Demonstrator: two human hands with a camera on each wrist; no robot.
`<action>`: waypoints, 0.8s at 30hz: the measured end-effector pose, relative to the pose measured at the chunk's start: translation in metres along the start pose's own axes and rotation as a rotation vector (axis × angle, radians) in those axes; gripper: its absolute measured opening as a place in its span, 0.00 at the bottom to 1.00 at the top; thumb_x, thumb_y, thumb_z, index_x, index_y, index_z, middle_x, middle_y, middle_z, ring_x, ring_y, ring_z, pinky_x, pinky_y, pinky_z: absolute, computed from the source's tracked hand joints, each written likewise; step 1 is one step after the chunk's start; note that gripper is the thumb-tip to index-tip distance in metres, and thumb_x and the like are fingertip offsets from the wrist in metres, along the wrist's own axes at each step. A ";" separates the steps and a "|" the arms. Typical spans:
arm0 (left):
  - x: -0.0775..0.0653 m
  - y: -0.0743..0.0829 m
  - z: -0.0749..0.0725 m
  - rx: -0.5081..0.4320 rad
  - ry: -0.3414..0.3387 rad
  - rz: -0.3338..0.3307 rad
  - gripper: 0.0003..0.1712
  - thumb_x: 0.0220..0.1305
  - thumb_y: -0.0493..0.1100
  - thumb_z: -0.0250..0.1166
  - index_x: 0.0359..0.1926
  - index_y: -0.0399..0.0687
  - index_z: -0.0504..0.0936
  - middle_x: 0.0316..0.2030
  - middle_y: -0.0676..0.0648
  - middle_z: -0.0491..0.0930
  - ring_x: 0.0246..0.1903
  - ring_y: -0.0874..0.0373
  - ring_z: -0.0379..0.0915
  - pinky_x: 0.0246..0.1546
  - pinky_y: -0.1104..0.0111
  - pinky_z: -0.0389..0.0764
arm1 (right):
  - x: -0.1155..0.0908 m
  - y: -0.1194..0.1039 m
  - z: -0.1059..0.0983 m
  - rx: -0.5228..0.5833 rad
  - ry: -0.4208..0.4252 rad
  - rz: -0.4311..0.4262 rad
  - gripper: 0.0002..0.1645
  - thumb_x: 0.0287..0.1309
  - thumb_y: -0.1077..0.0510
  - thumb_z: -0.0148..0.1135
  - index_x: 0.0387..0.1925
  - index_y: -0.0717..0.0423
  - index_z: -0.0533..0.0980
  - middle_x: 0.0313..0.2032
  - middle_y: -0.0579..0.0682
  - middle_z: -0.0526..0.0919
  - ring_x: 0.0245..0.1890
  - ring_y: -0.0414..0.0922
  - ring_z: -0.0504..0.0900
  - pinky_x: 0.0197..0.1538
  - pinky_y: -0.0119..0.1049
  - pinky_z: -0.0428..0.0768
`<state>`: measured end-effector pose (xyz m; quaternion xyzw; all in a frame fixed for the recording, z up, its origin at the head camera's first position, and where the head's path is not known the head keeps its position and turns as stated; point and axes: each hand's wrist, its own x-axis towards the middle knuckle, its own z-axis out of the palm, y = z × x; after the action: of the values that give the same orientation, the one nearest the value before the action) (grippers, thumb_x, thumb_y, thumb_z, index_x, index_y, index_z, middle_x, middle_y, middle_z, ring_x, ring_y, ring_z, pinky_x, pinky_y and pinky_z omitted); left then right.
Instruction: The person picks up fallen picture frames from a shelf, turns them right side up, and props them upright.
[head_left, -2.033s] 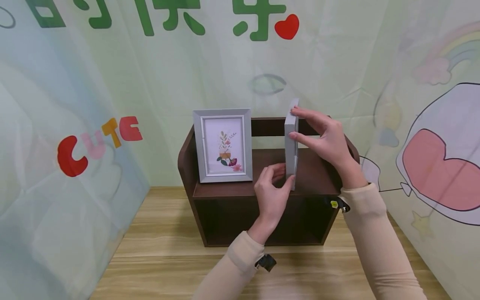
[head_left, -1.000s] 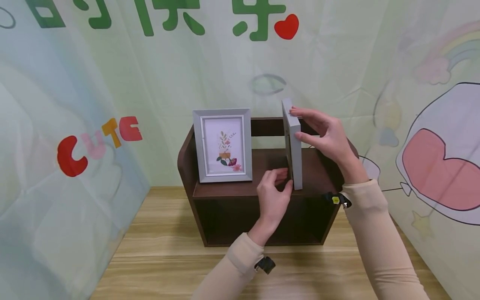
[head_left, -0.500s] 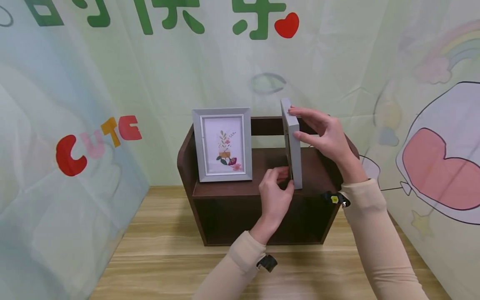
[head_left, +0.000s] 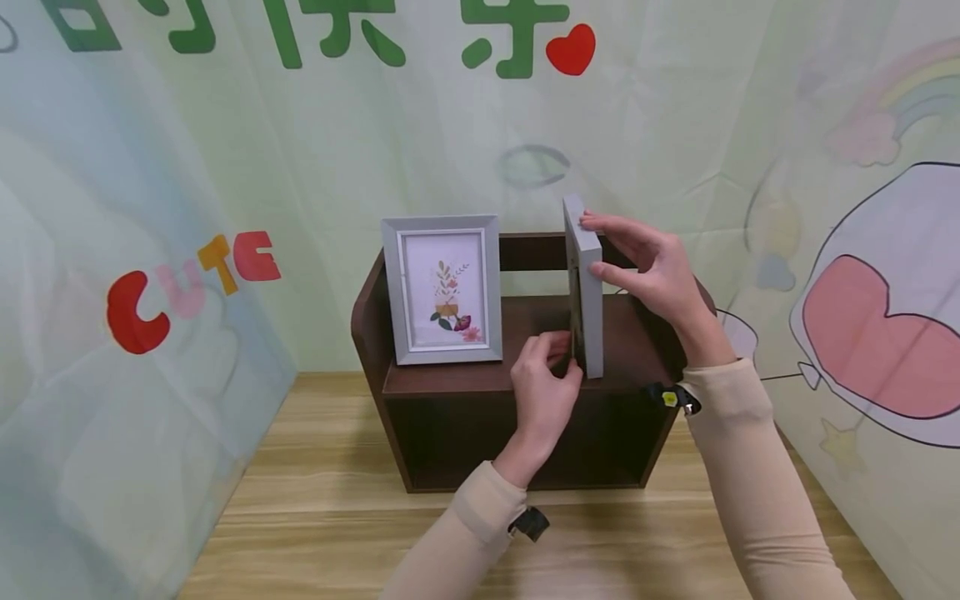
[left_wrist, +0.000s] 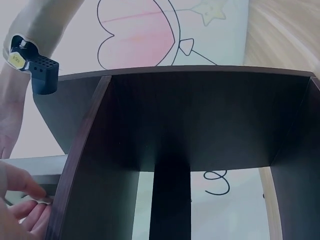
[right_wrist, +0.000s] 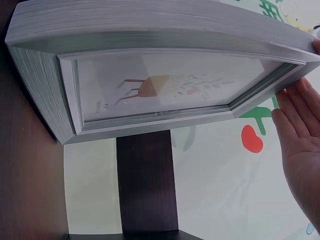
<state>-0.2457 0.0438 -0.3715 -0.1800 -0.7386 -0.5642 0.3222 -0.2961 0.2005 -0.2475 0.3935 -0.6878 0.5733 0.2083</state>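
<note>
A grey picture frame (head_left: pixel 592 312) stands edge-on on the right part of the dark brown shelf (head_left: pixel 450 382). Its back faces left, and the right wrist view shows its printed front (right_wrist: pixel 152 86). My right hand (head_left: pixel 648 271) grips its upper edge, the thumb on the near side edge and the fingers at the top. Low at the back, my left hand (head_left: pixel 546 383) has curled fingers and thumb; in the left wrist view its fingertips (left_wrist: pixel 35 192) pinch a thin part there, mostly hidden. A second grey picture frame (head_left: pixel 448 290) with a flower print stands upright at the left, facing me.
The brown shelf has raised sides and a back rail (head_left: pixel 532 252), with an open compartment (head_left: pixel 465 442) below. It stands on a wood-grain surface (head_left: pixel 315 492). Printed cloth backdrops (head_left: pixel 337 158) rise behind and at both sides.
Since two seconds ago the held frame has turned, its near edge swinging right, so its back now shows on the left. Both hands remain on it; in the last half second they barely move.
</note>
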 end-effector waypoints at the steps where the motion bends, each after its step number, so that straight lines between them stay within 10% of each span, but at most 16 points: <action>1: 0.000 0.000 -0.001 0.003 0.004 0.002 0.12 0.53 0.28 0.65 0.41 0.39 0.81 0.37 0.44 0.78 0.39 0.56 0.79 0.42 0.73 0.82 | 0.000 0.001 0.000 -0.003 0.001 0.000 0.28 0.49 0.74 0.65 0.55 0.69 0.73 0.58 0.56 0.77 0.62 0.45 0.72 0.66 0.32 0.66; 24: 0.018 -0.014 -0.033 0.148 0.104 0.063 0.09 0.56 0.30 0.66 0.39 0.40 0.84 0.35 0.44 0.82 0.35 0.55 0.81 0.40 0.68 0.83 | 0.004 -0.025 0.020 -0.060 -0.037 -0.047 0.24 0.50 0.74 0.64 0.52 0.74 0.73 0.55 0.63 0.78 0.62 0.48 0.72 0.66 0.36 0.68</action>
<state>-0.2586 0.0064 -0.3642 -0.1490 -0.7545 -0.5062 0.3902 -0.2762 0.1791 -0.2343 0.4136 -0.6991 0.5398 0.2208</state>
